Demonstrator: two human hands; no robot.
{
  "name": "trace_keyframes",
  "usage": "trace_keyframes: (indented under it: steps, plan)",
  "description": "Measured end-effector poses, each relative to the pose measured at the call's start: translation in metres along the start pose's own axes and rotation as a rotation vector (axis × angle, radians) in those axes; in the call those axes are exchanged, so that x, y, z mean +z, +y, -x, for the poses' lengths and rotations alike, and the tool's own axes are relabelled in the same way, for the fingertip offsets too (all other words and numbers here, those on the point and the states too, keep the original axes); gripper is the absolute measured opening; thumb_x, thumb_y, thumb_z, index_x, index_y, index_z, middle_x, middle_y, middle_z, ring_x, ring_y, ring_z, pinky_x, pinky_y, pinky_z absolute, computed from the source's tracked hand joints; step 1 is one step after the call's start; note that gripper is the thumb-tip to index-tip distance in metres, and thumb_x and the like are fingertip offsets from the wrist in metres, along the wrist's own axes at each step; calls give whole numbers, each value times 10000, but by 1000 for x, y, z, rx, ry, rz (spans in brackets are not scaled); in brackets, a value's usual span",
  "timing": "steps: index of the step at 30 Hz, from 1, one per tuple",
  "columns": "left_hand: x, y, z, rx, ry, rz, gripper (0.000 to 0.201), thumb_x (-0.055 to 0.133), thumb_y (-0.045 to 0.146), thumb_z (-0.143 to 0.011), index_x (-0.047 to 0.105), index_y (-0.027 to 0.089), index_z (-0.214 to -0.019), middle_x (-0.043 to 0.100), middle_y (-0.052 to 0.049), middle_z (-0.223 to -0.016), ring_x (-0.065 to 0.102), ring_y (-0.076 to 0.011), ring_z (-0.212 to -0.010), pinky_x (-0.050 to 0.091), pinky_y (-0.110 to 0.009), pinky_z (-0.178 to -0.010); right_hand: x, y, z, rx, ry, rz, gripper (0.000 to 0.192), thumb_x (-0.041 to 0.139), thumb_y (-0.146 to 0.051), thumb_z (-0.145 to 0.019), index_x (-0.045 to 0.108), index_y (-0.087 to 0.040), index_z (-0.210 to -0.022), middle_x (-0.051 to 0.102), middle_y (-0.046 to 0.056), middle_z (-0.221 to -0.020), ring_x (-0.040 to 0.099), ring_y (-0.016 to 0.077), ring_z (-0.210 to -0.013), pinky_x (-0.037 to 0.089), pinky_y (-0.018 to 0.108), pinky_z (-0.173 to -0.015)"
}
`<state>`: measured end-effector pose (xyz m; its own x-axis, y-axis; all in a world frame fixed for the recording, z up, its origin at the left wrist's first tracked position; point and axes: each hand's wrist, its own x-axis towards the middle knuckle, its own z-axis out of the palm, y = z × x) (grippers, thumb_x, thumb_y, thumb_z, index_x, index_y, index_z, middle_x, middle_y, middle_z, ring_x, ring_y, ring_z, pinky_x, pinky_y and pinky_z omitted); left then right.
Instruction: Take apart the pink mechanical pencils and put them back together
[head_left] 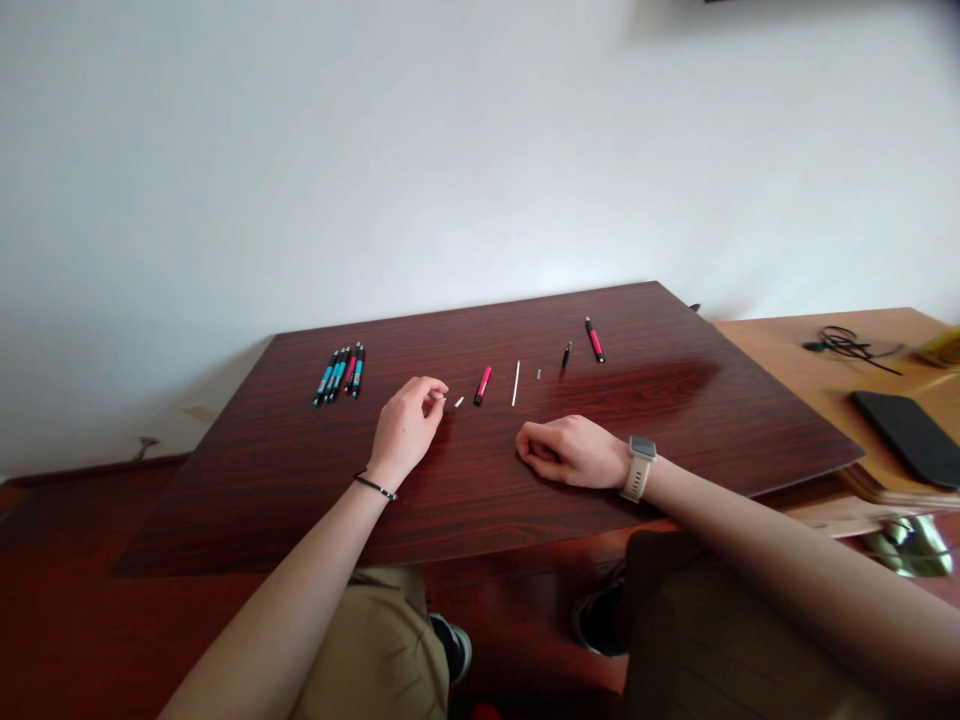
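My left hand [409, 425] is over the table with its fingers curled in and thumb close to the forefinger; I see nothing between them. Just right of its fingertips lies a small white piece [459, 402]. Beside that is a pink and black pen barrel [483, 386], then a thin white refill [516, 383], a tiny grey part [538, 374] and a short black pen part [567, 355]. My right hand [570, 450] rests loosely closed on the tabletop, nearer to me than the refill. Its palm is hidden.
A whole pink and black pen [595, 340] lies far right on the dark wooden table [450, 510]. Several turquoise and pink pens [340, 374] lie together at the left. A lighter side table [787, 355] holds a black cable [847, 343] and a dark phone-like slab [909, 437].
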<state>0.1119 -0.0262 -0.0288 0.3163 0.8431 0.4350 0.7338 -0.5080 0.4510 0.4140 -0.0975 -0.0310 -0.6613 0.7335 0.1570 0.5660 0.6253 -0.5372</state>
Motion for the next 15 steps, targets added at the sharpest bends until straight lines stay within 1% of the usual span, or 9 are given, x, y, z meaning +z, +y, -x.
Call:
trace_keyframes:
  steps: [6, 12, 15]
  plan:
    - [0, 6, 1, 17, -68, -18, 153, 620, 137, -973, 708, 234, -1053, 754, -31, -1032, 720, -201, -939, 548, -323, -847, -2, -3, -1, 11, -10, -3, 61, 593, -261, -1006, 639, -230, -1032, 652, -25, -759, 558, 134, -645, 334, 260, -659]
    - [2, 19, 3, 122, -144, -110, 195, 600, 180, -1021, 742, 239, -1141, 738, -45, -1055, 689, -231, -1014, 546, -369, -940, -1, -3, -1, 17, -10, -1, 70, 590, -263, -1010, 645, -231, -1037, 651, -26, -756, 562, 133, -646, 336, 259, -660]
    - [4, 23, 5, 160, -169, -166, 226, 576, 210, -1048, 759, 249, -1173, 734, -54, -1090, 677, -238, -1052, 552, -367, -936, -1, -3, -1, 15, -8, -3, 72, 588, -264, -1013, 646, -230, -1040, 650, -26, -753, 563, 133, -645, 335, 260, -658]
